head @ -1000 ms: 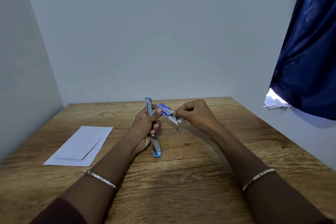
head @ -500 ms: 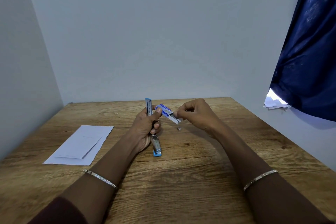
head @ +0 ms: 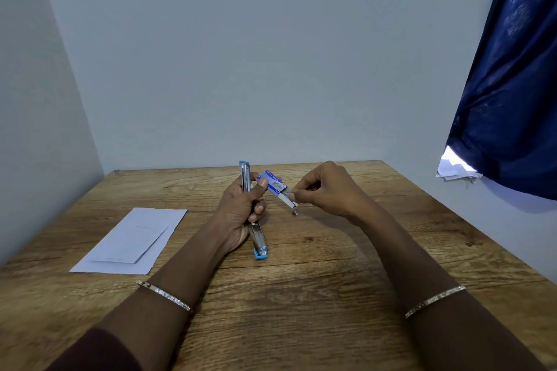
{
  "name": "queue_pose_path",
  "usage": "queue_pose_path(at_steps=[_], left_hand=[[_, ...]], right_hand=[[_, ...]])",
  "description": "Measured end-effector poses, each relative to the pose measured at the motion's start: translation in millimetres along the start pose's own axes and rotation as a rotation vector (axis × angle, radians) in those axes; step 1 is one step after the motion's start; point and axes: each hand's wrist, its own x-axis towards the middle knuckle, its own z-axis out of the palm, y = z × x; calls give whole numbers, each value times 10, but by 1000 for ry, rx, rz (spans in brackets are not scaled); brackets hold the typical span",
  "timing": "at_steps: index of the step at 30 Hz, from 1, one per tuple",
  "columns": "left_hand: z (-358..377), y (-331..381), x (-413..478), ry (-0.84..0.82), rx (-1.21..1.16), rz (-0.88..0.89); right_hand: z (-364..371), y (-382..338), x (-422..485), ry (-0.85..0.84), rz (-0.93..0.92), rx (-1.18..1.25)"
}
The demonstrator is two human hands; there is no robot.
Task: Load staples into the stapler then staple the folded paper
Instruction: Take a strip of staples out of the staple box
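Walls point(head: 271, 54): plain, matt, pale grey-white, meeting in a corner at the far left of the table.

Curtain point(head: 512, 84): dark blue fabric with a faint lighter pattern, hanging in folds at the upper right. A bright gap shows below its lower edge, with some white sheets point(head: 456, 170) lying there.

Table point(head: 301, 295): brown wood-grain surface, visibly streaked and knotted, matt finish.

Folded paper point(head: 129, 239): white, flat on the table to the left, well apart from both hands. A smaller folded flap lies over a larger sheet; the edges are straight and the corners sharp.

Left hand point(head: 238, 214): closed around the stapler point(head: 259, 238), thumb raised. The thumb and forefinger also pinch one end of the staple box point(head: 272, 184).

Right hand point(head: 327, 190): fingers curled in, fingertips pinched together at the open end of the staple box, on the white inner tray that protrudes there. What lies inside the tray is too small to make out.

Each wrist carries a thin metallic bangle, left point(head: 164, 295) and right point(head: 434, 301). A dark maroon sleeve point(head: 96, 352) shows at the lower left.

Stapler: long, narrow, bright metal with blue plastic ends. It is swung fully open into one line; the near end rests on the table and the far end rises above the left hand.

Staple box: small, rectangular, blue and white card, tilted down towards the right.

A tiny metallic piece point(head: 296, 213) lies on the table just below the box.
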Motion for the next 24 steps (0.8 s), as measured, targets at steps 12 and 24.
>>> queue_pose_path(at_steps=[12, 24], left_hand=[[-6, -17, 3, -38, 3, 17], [-15, -8, -11, -43, -39, -23]], right_hand=[[128, -34, 13, 83, 42, -20], [92, -4, 18, 179, 16, 284]])
